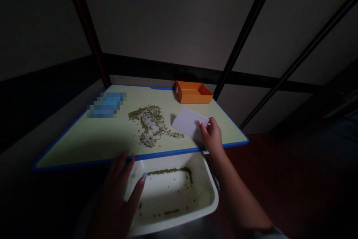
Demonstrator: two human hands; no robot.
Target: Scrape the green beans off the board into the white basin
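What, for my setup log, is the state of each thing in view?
White card, held at its right end
Right hand, closed on the card
White tub, open-topped
Green grains in the tub, mostly along its edges
Left hand, thumb and fingers spread
Green-and-white pile, loose, spread out
Orange box, open-topped
Blue item, pixelated, state unclear

The white sheet [188, 122] in the right hand [214, 133] looks like smooth, matt plastic. By the left hand [121, 190], the white basin [167, 196] looks like smooth plastic, faintly glossy. Below the right hand, the table [97, 138] has a smooth, matt top; left of that hand, the grains [150, 124] look rough and dull; beyond it, the orange box [194, 98] looks smooth, plastic or card.
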